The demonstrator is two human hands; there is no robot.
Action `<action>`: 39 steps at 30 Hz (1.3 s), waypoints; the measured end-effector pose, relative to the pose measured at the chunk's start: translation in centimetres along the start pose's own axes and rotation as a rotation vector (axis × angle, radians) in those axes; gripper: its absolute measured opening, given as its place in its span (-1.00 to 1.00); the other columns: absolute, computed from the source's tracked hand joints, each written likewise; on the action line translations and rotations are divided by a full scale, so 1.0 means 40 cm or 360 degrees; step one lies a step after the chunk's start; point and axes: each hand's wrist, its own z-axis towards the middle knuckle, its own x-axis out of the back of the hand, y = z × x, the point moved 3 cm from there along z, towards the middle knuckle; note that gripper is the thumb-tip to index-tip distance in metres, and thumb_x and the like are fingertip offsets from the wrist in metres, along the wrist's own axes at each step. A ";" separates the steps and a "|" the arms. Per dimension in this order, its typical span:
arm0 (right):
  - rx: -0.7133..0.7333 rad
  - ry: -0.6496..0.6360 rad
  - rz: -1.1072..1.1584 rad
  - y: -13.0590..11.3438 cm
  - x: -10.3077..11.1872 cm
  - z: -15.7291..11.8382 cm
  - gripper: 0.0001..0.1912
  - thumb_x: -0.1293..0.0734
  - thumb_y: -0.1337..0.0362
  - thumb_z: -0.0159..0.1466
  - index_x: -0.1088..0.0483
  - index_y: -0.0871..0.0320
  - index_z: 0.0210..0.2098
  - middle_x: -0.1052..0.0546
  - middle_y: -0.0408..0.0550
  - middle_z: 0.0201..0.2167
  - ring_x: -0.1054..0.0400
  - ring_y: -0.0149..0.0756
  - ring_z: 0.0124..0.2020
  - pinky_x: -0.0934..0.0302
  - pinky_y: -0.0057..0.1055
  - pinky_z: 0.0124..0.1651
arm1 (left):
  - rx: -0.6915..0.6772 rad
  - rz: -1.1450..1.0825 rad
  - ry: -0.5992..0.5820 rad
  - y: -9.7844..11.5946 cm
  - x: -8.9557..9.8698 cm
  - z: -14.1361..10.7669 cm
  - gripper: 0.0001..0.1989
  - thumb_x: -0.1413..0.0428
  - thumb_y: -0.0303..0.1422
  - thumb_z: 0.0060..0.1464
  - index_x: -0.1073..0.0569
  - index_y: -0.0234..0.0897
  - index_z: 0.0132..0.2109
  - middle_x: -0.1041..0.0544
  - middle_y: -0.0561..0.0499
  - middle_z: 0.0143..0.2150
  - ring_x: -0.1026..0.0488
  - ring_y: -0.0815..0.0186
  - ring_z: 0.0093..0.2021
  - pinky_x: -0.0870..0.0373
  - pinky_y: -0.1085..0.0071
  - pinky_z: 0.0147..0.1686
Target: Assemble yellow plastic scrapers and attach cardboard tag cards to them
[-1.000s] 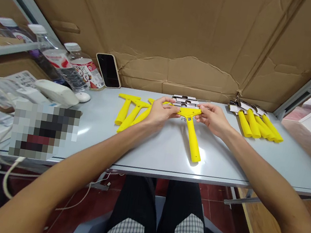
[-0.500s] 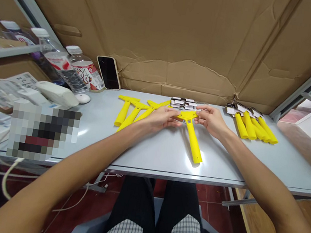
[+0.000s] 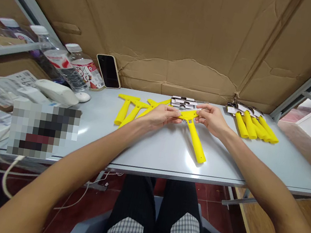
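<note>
Yellow scraper (image 3: 195,142), crossbar pinched between left fingers (image 3: 174,112) and right fingers (image 3: 202,109).

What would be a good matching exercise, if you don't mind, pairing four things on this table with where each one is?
Things:
1. Phone
2. Mouse
3. Held scraper
4. Carded scrapers

Places:
A. Fanned together at the right end of the table
B. Between the left hand and right hand, handle toward the person
C. Just right of a white device
D. At the back edge, against the cardboard

Pairs: 1-D, 2-C, 3-B, 4-A
</note>
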 end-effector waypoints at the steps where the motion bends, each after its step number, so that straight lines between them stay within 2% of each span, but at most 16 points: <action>1: 0.0005 0.0001 -0.0004 0.002 0.001 0.002 -0.75 -0.55 0.48 0.17 -0.57 0.18 -0.17 -0.62 -0.11 -0.48 -0.52 -0.34 -0.48 -0.48 -0.40 -0.35 | 0.0004 0.0003 0.0016 0.002 -0.003 -0.004 -0.96 -0.33 -0.61 0.32 -0.70 -0.55 -0.17 -0.77 -0.32 -0.11 -0.71 0.34 -0.29 -0.69 0.46 -0.13; 7: 0.0006 -0.0020 -0.0029 0.004 0.000 0.002 -0.78 -0.55 0.47 0.20 -0.56 0.19 -0.17 -0.64 -0.08 -0.46 -0.53 -0.33 -0.49 -0.50 -0.38 -0.36 | -0.0034 0.0045 0.0125 0.019 -0.023 -0.026 -0.84 -0.28 -0.67 0.34 -0.68 -0.53 -0.26 -0.74 -0.22 -0.24 -0.67 0.39 -0.38 -0.68 0.48 -0.18; 14: 0.0018 -0.0048 -0.0027 -0.004 0.001 -0.001 -0.70 -0.59 0.48 0.14 -0.56 0.19 -0.16 -0.65 -0.09 -0.45 -0.54 -0.35 -0.49 -0.50 -0.42 -0.38 | -0.0006 0.0077 0.0057 0.033 -0.025 -0.035 -0.84 -0.24 -0.69 0.33 -0.67 -0.54 -0.24 -0.76 -0.28 -0.14 -0.69 0.39 -0.30 -0.68 0.46 -0.08; 20: 0.0031 -0.0053 -0.0020 -0.008 -0.001 -0.001 -0.70 -0.60 0.49 0.14 -0.56 0.18 -0.16 -0.64 -0.12 -0.46 -0.54 -0.36 -0.50 -0.50 -0.43 -0.39 | 0.0062 0.0055 0.0074 0.033 -0.019 -0.031 -0.86 -0.25 -0.65 0.36 -0.68 -0.55 -0.22 -0.75 -0.29 -0.18 -0.66 0.39 -0.37 -0.67 0.46 -0.17; 24: 0.0049 -0.0030 -0.0009 -0.006 0.003 0.003 -0.71 -0.56 0.51 0.14 -0.56 0.20 -0.16 -0.63 -0.11 -0.47 -0.55 -0.35 -0.50 -0.51 -0.42 -0.38 | 0.0112 0.0088 0.0104 0.032 -0.012 -0.024 -0.83 -0.24 -0.57 0.39 -0.70 -0.51 -0.22 -0.75 -0.34 -0.17 -0.69 0.32 -0.32 -0.65 0.46 -0.26; 28: 0.0055 -0.0022 -0.0020 -0.003 0.009 0.007 -0.70 -0.58 0.49 0.14 -0.57 0.19 -0.15 -0.63 -0.12 -0.47 -0.55 -0.34 -0.49 -0.52 -0.42 -0.36 | 0.0132 0.0154 0.0115 0.034 -0.005 -0.020 -0.80 -0.25 -0.56 0.37 -0.69 -0.49 -0.27 -0.73 -0.32 -0.25 -0.65 0.33 -0.36 -0.61 0.50 -0.32; 33: 0.0056 -0.0036 -0.0023 -0.002 0.009 0.007 -0.70 -0.61 0.47 0.15 -0.56 0.17 -0.16 -0.63 -0.13 -0.45 -0.54 -0.36 -0.48 -0.52 -0.42 -0.35 | 0.0105 0.0164 0.0104 0.033 -0.003 -0.017 -0.80 -0.23 -0.58 0.35 -0.67 -0.45 -0.29 -0.73 -0.28 -0.28 -0.64 0.34 -0.36 -0.61 0.50 -0.32; 39: 0.0060 -0.0032 0.0006 0.000 0.009 0.008 -0.71 -0.57 0.49 0.14 -0.57 0.20 -0.15 -0.61 -0.14 -0.47 -0.55 -0.35 -0.49 -0.53 -0.42 -0.36 | 0.0067 0.0155 0.0107 0.025 -0.003 -0.014 -0.85 -0.30 -0.47 0.37 -0.69 -0.44 -0.23 -0.72 -0.23 -0.30 -0.62 0.35 -0.39 -0.63 0.46 -0.27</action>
